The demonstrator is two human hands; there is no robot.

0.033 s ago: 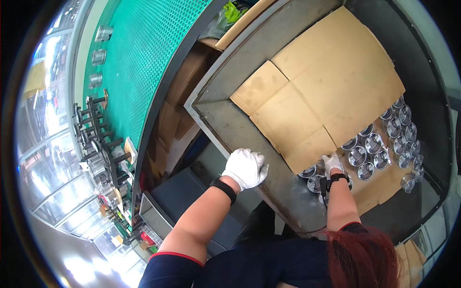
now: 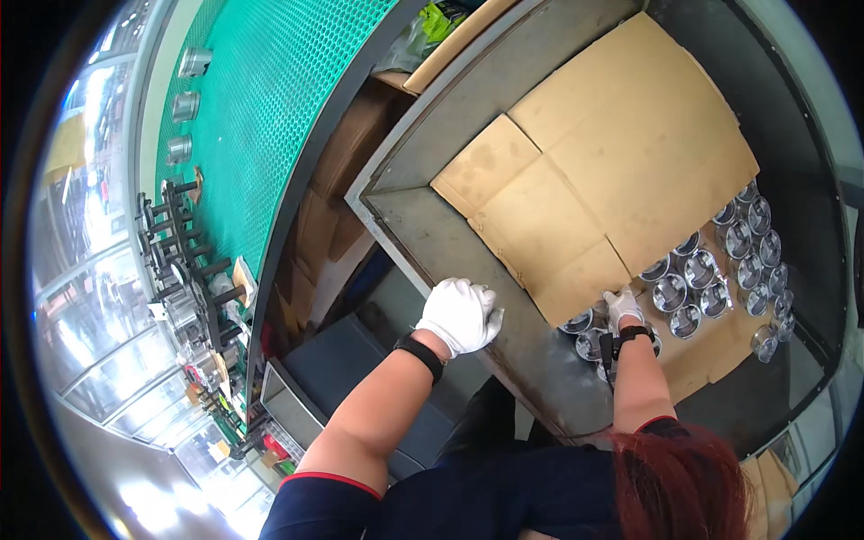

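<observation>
My left hand (image 2: 461, 317), in a white glove, lies at the near-left rim (image 2: 402, 255) of a grey metal bin, its fingers curled over that edge. Inside the bin my right hand (image 2: 623, 309), also white-gloved, is at the near corner of a brown cardboard sheet (image 2: 630, 144). Its fingers are bent, and what they hold, if anything, is hidden. Close to it stand shiny metal pistons (image 2: 670, 292), several of them right of the hand and another piston (image 2: 576, 321) just left of it. The sheet hides part of the group.
More pistons (image 2: 759, 216) stand in rows along the bin's right side, on another cardboard layer (image 2: 720, 355). Left of the bin is a bench with a green perforated mat (image 2: 261, 99), bearing a few pistons (image 2: 185, 107) and a dark metal rack (image 2: 193, 261). A dark box (image 2: 346, 378) sits below.
</observation>
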